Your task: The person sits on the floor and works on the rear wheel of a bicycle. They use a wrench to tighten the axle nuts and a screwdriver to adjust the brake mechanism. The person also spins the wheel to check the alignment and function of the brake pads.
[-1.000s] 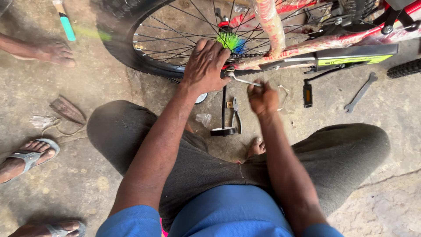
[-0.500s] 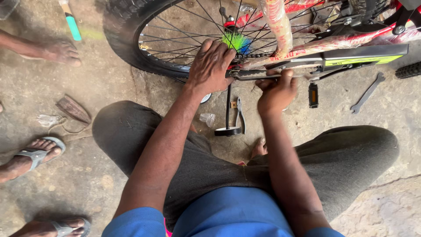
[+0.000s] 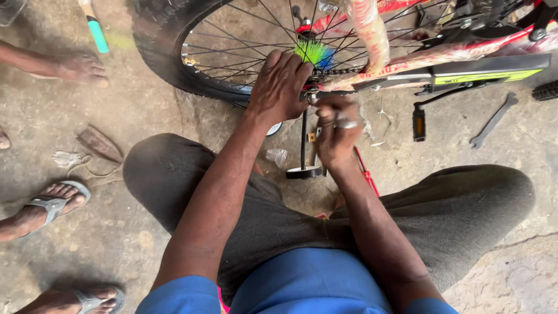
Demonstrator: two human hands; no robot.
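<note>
two sandalled feet of other people sit at the left edge, one (image 3: 49, 204) mid-height and one (image 3: 87, 300) near the bottom, and a bare foot (image 3: 75, 68) rests higher up on the concrete floor (image 3: 139, 122). a teal-handled tool (image 3: 95, 30) lies near the top left corner. next comes the black tyre (image 3: 160, 49) of the rear wheel (image 3: 244, 46), its spokes running to a hub with a green and blue brush ring (image 3: 314, 52). the left hand (image 3: 280, 87) lies flat over the wheel's lower rim beside the hub, fingers spread and pressed down on it rather than curled around anything. just to its right, the right hand (image 3: 337, 131) is bunched close under the axle end, its grip pinched together on a small silvery part (image 3: 347, 123); what that part is cannot be told. below the hands a small stabiliser wheel (image 3: 304, 172) stands on its dark strut. the red bicycle frame (image 3: 442, 55) runs to the right above a black pedal (image 3: 419, 123). a flat spanner (image 3: 494, 121) lies on the floor well apart at the right.
</note>
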